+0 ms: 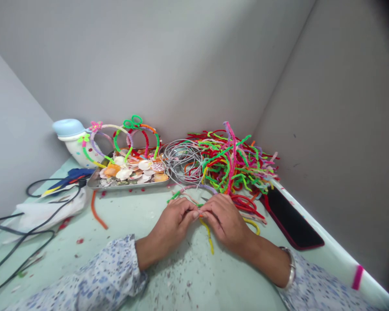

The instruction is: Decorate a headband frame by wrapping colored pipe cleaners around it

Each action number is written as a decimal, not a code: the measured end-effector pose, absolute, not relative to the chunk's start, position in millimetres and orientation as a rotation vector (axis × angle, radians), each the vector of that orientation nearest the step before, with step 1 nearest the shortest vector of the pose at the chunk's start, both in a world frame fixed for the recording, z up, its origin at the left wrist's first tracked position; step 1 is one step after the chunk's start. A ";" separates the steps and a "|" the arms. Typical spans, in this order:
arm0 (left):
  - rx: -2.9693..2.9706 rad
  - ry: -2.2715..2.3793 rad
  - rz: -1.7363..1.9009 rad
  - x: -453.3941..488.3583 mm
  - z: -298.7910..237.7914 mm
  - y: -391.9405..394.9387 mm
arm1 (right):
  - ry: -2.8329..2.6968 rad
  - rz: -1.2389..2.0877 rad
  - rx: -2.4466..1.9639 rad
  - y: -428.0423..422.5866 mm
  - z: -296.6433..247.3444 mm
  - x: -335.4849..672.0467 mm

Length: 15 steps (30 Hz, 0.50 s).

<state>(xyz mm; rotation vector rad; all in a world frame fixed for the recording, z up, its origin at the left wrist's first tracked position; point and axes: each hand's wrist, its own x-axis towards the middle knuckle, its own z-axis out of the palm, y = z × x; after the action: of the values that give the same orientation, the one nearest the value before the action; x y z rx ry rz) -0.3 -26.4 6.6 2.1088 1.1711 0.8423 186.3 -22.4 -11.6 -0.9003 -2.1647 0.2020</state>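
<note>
My left hand (176, 220) and my right hand (225, 220) meet above the table, fingertips pinched together on pipe cleaners. A yellow pipe cleaner (209, 236) hangs down from between them, with bits of green and orange at the fingers. Just behind the hands curves a strip wrapped in green, pink and purple pipe cleaner (209, 188); whether it joins the held piece is hidden. By my right hand lie red pipe cleaners (248, 204) and a curved yellow one (253, 225). The exact grip is partly covered by my fingers.
Behind the hands stand a metal tray (132, 186) of seashells (125, 173), wrapped headbands (116, 127), coiled grey wire (183, 162) and a heap of pipe cleaners (236, 164). A black phone-like slab (293, 220) lies right. Black cables (22, 235) and a white bottle (81, 149) are left.
</note>
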 end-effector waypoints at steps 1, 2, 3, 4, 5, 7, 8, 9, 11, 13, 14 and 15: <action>2.112 1.162 0.840 -0.4 6.7 -26.6 | -2.165 0.202 -0.899 -22.4 -11.5 186.2; 2.113 1.165 0.844 -0.3 6.8 -26.9 | -2.166 0.201 -0.894 -22.4 -11.4 186.1; 2.108 1.171 0.836 -0.2 7.0 -27.1 | -2.166 0.199 -0.888 -22.5 -11.4 186.0; 2.099 1.178 0.824 0.0 7.3 -27.3 | -2.167 0.201 -0.881 -22.6 -11.3 186.0; 2.090 1.185 0.814 0.3 7.5 -27.4 | -2.166 0.202 -0.875 -22.6 -11.3 186.0; 2.075 1.191 0.798 0.8 7.9 -27.1 | -2.166 0.208 -0.864 -22.7 -11.7 186.2; 2.068 1.188 0.796 1.0 7.9 -26.8 | -2.166 0.211 -0.861 -22.7 -12.0 186.3; 2.059 1.181 0.797 1.1 7.9 -26.5 | -2.166 0.214 -0.859 -22.7 -12.4 186.5; 2.029 1.165 0.804 1.0 7.8 -26.0 | -2.165 0.217 -0.859 -22.8 -13.2 186.9; 2.000 1.152 0.811 0.4 7.5 -26.1 | -2.164 0.222 -0.865 -22.8 -13.6 187.2; 1.996 1.146 0.815 0.1 7.4 -26.1 | -2.165 0.222 -0.871 -22.8 -13.7 187.3; 1.999 1.142 0.814 -0.2 7.3 -26.2 | -2.167 0.223 -0.877 -22.8 -13.7 187.3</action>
<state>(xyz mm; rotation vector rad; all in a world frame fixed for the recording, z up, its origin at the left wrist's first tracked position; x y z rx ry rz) -0.2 -26.2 7.3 1.9993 1.1416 0.8144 187.3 -22.8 -13.7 -0.8768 -2.1674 0.2229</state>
